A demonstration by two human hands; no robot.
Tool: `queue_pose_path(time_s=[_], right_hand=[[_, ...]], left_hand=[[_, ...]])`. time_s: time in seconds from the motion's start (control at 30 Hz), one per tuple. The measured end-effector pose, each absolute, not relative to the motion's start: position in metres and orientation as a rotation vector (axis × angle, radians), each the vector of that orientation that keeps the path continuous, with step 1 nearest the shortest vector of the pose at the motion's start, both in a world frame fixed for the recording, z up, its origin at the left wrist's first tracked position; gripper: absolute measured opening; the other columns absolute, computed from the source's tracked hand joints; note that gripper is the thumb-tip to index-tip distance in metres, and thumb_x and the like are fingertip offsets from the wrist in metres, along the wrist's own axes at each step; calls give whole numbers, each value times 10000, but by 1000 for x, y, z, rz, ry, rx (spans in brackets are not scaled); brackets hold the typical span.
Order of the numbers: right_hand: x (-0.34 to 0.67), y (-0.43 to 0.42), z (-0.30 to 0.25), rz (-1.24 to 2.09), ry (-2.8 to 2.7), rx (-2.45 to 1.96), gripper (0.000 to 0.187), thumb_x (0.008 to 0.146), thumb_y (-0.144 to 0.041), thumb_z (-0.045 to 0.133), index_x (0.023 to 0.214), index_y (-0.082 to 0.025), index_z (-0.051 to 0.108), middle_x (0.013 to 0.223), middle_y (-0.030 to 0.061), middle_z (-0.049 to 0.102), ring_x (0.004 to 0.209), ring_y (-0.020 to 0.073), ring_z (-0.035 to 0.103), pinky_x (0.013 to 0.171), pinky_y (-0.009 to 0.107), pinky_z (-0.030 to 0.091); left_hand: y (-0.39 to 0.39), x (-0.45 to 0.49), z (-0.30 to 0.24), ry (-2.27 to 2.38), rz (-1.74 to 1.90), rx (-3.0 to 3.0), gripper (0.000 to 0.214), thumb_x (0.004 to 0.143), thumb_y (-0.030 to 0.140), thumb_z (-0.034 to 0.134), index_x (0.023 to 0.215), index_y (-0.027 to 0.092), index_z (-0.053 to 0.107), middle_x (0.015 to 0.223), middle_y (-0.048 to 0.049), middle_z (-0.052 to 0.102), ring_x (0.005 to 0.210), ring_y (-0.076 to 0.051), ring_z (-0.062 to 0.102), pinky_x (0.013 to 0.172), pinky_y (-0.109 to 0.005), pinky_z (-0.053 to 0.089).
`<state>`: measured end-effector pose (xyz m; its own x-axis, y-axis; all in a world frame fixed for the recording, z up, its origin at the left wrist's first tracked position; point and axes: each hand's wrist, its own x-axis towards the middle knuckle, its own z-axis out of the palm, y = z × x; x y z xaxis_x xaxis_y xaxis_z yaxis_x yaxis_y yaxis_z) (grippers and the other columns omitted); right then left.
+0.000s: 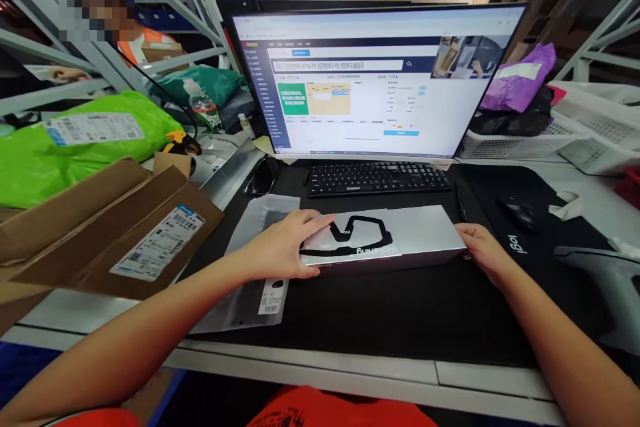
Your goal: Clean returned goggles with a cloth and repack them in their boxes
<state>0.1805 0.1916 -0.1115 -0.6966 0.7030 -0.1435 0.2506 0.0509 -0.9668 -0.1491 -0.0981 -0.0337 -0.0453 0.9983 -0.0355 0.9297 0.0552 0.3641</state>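
Silver carton [425, 232], smooth, oblong; left hand [283, 245] straddles one end, thumb spread from fingers; right hand [481, 250] pinches the other.

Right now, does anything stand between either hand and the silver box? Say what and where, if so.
Nothing visible does. The left hand holds the silver box by its left end; the right hand is at the other. The plastic bag lies under the left forearm, not in between.

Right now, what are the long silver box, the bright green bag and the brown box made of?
Silver box: probably thin card, smooth with a soft sheen and straight edges. Green bag: likely plastic, shiny and wrinkled. Brown box: seemingly cardboard, matte, with stiff flaps.
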Motion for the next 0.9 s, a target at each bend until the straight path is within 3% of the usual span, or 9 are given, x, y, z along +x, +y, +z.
queue_pose_path(time_s=[0.23, 0.43, 0.63, 0.67, 0.73, 0.8, 0.87, 0.9], right_hand=[[204, 213, -123, 1664, -1926, -1026, 389, 683, -587, 780, 659, -201, 740, 564, 55, 665, 540, 206, 604, 529, 311, 467], [202, 210, -124, 1707, -2027, -1065, 356, 651, -509, 834, 756, -173, 782, 665, 57, 730, 603, 230, 665, 560, 313, 501], [210, 205, -112, 1642, -2172, -1090, 378, 709, -482, 807, 937, -181, 790, 922, 106, 780, 869, 317, 721, 804, 412, 571], [212, 204, -109, 1626, -2212, -1068, 442, 699, -473, 818, 1038, -193, 774, 1030, 125, 772, 945, 336, 718, 866, 439, 567], [217, 202, -102, 1587, -2300, -945, 754, 643, -435, 865, 1333, -234, 636, 1295, 156, 682, 1153, 360, 663, 1004, 470, 520], [216, 198, -97, 1494, -2395, -786, 1162, 578, -400, 907, 1572, -264, 320, 1510, 168, 503, 1354, 356, 527, 1116, 476, 435], [212, 194, -96, 1370, -2485, -712, 1354, 575, -422, 908, 1626, -257, 71, 1576, 169, 407, 1431, 346, 438, 1156, 487, 385], [208, 193, -98, 1321, -2511, -715, 1361, 586, -445, 899, 1626, -250, 42, 1564, 168, 419, 1426, 347, 443, 1154, 495, 383]], left_hand=[[-108, -158, -30, 2063, 378, 1914, 982, 668, 377, 780, 1546, 363, 343, 1426, -90, 479, 1261, -327, 531, 1021, -439, 496], [-129, -179, -31, 2113, 534, 1884, 905, 677, 365, 813, 1492, 354, 420, 1477, -89, 436, 1326, -324, 499, 1121, -466, 449], [-152, -208, -27, 2135, 681, 1976, 839, 704, 453, 834, 1450, 402, 454, 1464, -65, 478, 1358, -320, 488, 1160, -504, 413], [-156, -214, -30, 2145, 709, 1972, 822, 713, 456, 827, 1446, 404, 460, 1464, -64, 486, 1363, -324, 486, 1161, -513, 411], [-165, -226, -39, 2162, 815, 1901, 856, 728, 461, 813, 1482, 390, 415, 1509, -82, 461, 1395, -337, 464, 1161, -534, 404], [-172, -236, -55, 2127, 993, 1777, 1058, 703, 485, 828, 1571, 349, 239, 1597, -140, 353, 1443, -364, 411, 1159, -559, 393], [-178, -242, -75, 2092, 1091, 1654, 1294, 637, 524, 866, 1609, 297, 42, 1650, -210, 218, 1480, -400, 342, 1158, -592, 368], [-179, -244, -85, 2093, 1081, 1610, 1360, 605, 542, 879, 1610, 275, 3, 1654, -233, 188, 1486, -416, 319, 1159, -610, 351]])
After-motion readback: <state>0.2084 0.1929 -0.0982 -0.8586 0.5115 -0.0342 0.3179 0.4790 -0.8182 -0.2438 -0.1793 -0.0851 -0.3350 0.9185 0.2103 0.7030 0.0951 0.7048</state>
